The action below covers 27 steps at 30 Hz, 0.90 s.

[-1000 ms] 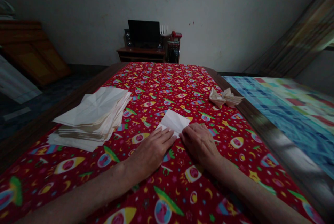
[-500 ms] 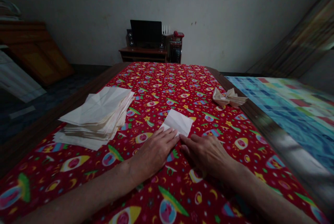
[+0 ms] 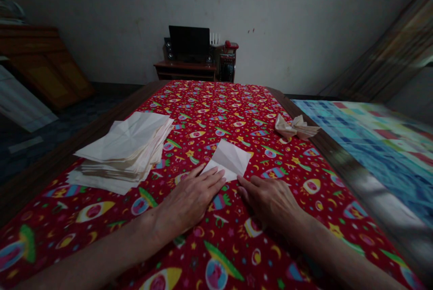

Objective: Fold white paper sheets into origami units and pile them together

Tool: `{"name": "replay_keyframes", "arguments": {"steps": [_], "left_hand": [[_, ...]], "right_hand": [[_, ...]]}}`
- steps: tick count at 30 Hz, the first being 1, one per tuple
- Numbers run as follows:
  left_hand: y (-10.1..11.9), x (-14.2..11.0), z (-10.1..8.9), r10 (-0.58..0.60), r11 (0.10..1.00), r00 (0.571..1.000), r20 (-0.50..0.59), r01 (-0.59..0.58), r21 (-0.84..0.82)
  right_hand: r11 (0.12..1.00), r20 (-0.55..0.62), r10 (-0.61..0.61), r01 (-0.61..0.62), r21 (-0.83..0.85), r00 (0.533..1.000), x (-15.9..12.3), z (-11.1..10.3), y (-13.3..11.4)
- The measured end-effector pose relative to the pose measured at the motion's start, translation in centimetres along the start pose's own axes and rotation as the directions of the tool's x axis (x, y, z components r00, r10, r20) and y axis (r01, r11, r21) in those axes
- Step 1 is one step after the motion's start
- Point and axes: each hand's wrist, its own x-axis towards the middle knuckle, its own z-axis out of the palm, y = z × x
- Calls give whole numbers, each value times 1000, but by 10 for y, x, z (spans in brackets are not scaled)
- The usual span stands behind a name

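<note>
From my remote view, the folded paper (image 3: 234, 155) lies on the counter (image 3: 331, 159), partly under the left hand's (image 3: 191, 197) flat, extended fingers. The right hand (image 3: 270, 197), loosely bent, grips nothing visible; I'd align edges, pin firmly, crease evenly.

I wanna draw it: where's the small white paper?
The small white paper lies near the head view's middle on the red tablecloth, the left hand on its left part, the right hand by its near corner.
</note>
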Motion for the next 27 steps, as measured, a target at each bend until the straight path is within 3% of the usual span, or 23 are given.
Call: {"name": "replay_keyframes", "arguments": {"steps": [9, 21, 27], "left_hand": [[-3, -17, 0, -45, 998, 999, -30, 46, 46], [-9, -30, -8, -16, 999, 997, -70, 19, 37], [-10, -17, -16, -50, 997, 951, -305, 30, -71]], "right_hand": [[999, -18, -1, 1, 33, 1000, -2, 0, 1], [1000, -1, 12, -12, 17, 1000, 0, -1, 0], [999, -3, 11, -10, 35, 1000, 0, 0, -1]]}}
